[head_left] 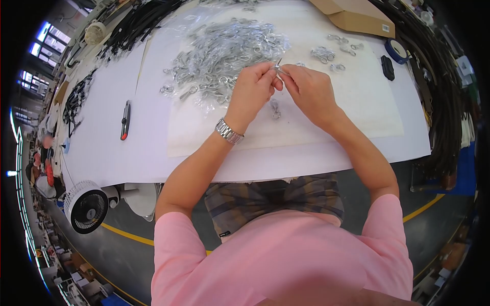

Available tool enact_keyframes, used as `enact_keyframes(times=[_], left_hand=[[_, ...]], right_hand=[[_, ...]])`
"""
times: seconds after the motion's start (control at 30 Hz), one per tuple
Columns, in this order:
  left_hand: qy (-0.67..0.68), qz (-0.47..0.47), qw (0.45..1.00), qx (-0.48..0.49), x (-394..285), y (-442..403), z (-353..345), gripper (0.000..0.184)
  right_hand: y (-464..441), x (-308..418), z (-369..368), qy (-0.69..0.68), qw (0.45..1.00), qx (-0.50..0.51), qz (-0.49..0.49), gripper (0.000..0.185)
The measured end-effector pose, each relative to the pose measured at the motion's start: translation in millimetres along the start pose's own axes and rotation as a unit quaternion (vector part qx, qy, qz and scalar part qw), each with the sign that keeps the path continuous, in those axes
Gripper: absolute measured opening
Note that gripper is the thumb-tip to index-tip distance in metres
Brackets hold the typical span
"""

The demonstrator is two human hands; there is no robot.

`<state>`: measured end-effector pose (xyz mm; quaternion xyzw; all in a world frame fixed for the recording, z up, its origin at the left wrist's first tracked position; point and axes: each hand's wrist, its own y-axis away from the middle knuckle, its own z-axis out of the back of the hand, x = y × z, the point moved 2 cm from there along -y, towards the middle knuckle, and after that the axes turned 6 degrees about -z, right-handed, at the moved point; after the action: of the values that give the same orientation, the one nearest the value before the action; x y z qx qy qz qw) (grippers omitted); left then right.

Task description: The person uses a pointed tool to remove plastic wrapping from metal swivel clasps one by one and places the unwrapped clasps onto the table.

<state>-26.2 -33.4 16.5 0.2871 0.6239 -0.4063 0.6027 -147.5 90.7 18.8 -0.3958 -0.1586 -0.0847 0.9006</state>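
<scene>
Left hand (pixel 252 85) and right hand (pixel 311 91) close together, fingers of both pinching a small metal clasp (pixel 278 68). Plastic-wrapped clasp pile (pixel 227 53) just beyond on bench (pixel 148 148)

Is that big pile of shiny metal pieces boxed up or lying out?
Lying out: the pile of metal pieces is a loose, spread heap on the pale sheet, with no box around it.

The person's left arm (pixel 190 176) and right arm (pixel 365 153) reach forward with bent elbows, forearms slanting inward. The left hand (pixel 251 91) and right hand (pixel 312 92) come together in front, both in a fingertip pinch, the left hand's lower fingers (pixel 277 84) curled inward.
</scene>
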Motion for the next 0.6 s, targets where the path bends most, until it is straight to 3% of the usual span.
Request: enact_keyframes(times=[0.1,0.17,0.27,0.3,0.37,0.47,0.6], left_hand=[[0.199,0.131,0.969,0.066,9,-11,14,0.026],[0.152,0.117,0.981,0.034,6,-11,18,0.027],[0.109,0.074,0.991,0.010,6,-11,30,0.028],[0.098,0.053,0.994,0.009,5,-13,32,0.028],[0.095,0.055,0.994,-0.007,3,-14,34,0.028],[0.089,0.046,0.995,-0.014,3,-14,37,0.027],[0.080,0.047,0.995,-0.021,4,-15,40,0.026]], right_hand=[[-3,-6,5,0.044,0.998,0.019,-0.033,0.011],[-11,-15,17,0.110,0.986,0.058,-0.107,0.014],[-22,-46,31,0.320,0.941,-0.112,0.005,0.023],[-22,-47,31,0.231,0.971,-0.029,-0.054,0.026],[-15,-38,34,0.046,0.976,0.136,-0.165,0.030],[6,-4,14,-0.076,0.956,0.275,0.072,0.029],[8,7,1,-0.071,0.959,0.257,0.097,0.022]])
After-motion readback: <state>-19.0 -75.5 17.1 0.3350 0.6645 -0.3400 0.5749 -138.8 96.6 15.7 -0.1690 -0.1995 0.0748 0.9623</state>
